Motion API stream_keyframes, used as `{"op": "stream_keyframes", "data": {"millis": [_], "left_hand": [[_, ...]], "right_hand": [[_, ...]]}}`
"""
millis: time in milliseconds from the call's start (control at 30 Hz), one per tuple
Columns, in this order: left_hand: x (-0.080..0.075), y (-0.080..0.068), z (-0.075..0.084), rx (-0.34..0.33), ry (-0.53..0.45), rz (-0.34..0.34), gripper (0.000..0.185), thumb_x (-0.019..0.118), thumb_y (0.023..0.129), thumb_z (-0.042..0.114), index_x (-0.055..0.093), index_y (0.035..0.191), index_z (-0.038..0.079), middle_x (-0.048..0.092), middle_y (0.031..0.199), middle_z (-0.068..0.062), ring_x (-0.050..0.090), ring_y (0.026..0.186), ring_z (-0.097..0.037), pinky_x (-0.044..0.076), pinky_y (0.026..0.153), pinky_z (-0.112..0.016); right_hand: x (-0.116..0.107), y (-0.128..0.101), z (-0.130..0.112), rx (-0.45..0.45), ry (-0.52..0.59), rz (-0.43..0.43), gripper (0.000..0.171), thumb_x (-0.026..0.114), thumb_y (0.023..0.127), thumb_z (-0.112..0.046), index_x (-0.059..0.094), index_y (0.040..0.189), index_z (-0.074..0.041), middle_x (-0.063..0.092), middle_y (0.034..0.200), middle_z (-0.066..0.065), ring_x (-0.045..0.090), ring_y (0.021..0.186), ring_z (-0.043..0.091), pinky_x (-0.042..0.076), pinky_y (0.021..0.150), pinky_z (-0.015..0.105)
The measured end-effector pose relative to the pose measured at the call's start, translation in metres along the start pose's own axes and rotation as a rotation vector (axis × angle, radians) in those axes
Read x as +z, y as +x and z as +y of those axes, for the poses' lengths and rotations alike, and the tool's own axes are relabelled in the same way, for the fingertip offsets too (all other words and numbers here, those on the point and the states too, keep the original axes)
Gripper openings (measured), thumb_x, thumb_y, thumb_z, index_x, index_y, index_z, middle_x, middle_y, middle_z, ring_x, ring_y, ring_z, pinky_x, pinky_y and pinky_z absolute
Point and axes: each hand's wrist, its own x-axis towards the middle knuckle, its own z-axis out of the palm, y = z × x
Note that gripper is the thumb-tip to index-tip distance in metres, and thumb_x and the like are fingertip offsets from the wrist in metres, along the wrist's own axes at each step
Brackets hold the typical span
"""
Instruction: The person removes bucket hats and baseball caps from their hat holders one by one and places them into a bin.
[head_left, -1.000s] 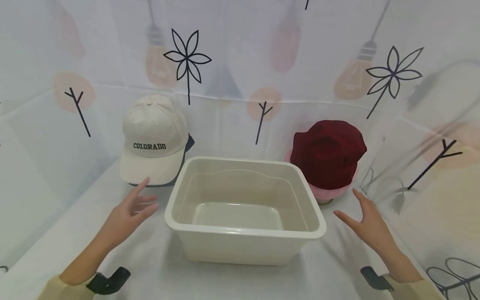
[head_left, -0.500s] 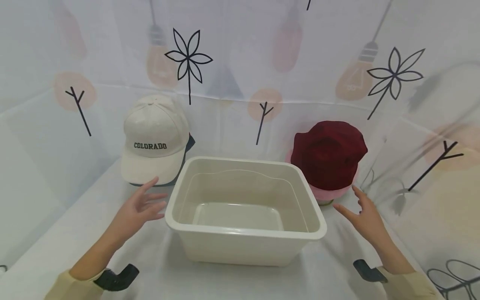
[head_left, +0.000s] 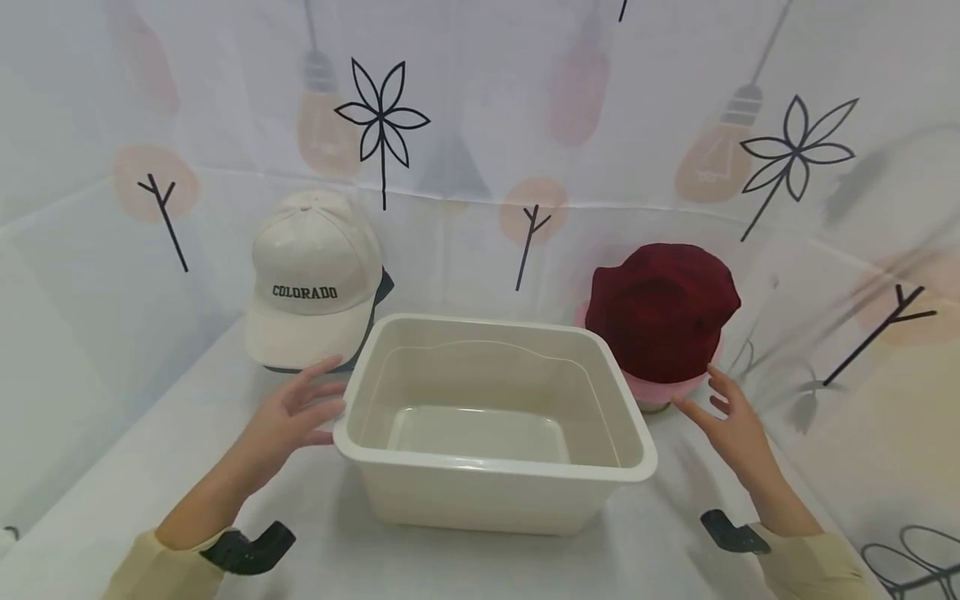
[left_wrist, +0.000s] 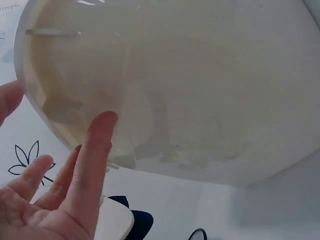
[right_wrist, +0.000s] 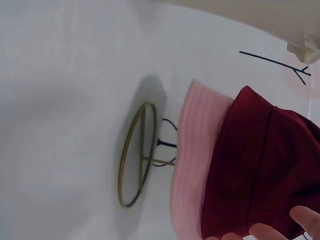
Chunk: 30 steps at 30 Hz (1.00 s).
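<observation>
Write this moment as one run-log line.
left hand: open, beside tub | right hand: open, near red hat | tub: empty

A cream Colorado cap (head_left: 313,279) stands at the bench's (head_left: 315,542) back-left; printed white sheeting (head_left: 480,100) hangs behind.

illumination bright, even and diffuse across all three views; no hard highlights beyond faint glare on the tub (head_left: 495,467) rim. soft grey shadows lie on the worktop (head_left: 315,533) under the tub and beside the wire stand (right_wrist: 137,155). head view sharp at centre, bowed at edges. left wrist view soft, tub wall out of focus; fingers (left_wrist: 95,165) slightly blurred.
</observation>
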Motion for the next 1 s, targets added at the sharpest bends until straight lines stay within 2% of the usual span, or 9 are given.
{"op": "stream_keyframes", "data": {"millis": [300, 533, 700, 1000], "left_hand": [[0.004, 0.000, 0.004, -0.082, -0.019, -0.026, 0.067, 0.063, 0.089, 0.028, 0.029, 0.145, 0.013, 0.037, 0.141, -0.022, 0.042, 0.123, -0.039, 0.051, 0.081, -0.044], [0.001, 0.000, 0.007, -0.067, -0.048, -0.065, 0.064, 0.060, 0.091, 0.023, 0.029, 0.146, 0.009, 0.034, 0.142, -0.024, 0.041, 0.124, -0.040, 0.051, 0.080, -0.044], [0.002, 0.001, 0.007, -0.069, -0.053, -0.065, 0.064, 0.061, 0.090, 0.023, 0.031, 0.145, 0.009, 0.036, 0.142, -0.023, 0.041, 0.124, -0.040, 0.051, 0.081, -0.045], [0.002, -0.002, 0.013, -0.064, -0.067, -0.071, 0.064, 0.060, 0.091, 0.021, 0.029, 0.145, 0.008, 0.035, 0.142, -0.024, 0.041, 0.124, -0.039, 0.051, 0.081, -0.044]], "right_hand": [[0.000, 0.008, 0.000, 0.006, 0.105, 0.073, 0.083, 0.059, 0.090, -0.039, 0.011, 0.149, -0.006, 0.019, 0.146, 0.031, 0.027, 0.126, 0.051, 0.033, 0.091, 0.066], [-0.004, 0.015, -0.004, 0.005, 0.154, 0.127, 0.085, 0.061, 0.088, -0.040, 0.013, 0.149, -0.006, 0.021, 0.147, 0.027, 0.029, 0.127, 0.049, 0.034, 0.091, 0.065], [-0.006, 0.019, -0.009, 0.026, 0.164, 0.164, 0.084, 0.061, 0.087, -0.041, 0.015, 0.149, -0.008, 0.022, 0.147, 0.025, 0.029, 0.128, 0.046, 0.034, 0.093, 0.064], [-0.016, 0.028, -0.015, 0.054, 0.213, 0.216, 0.078, 0.062, 0.087, -0.042, 0.021, 0.149, -0.021, 0.023, 0.148, 0.020, 0.028, 0.131, 0.039, 0.032, 0.099, 0.057]]}}
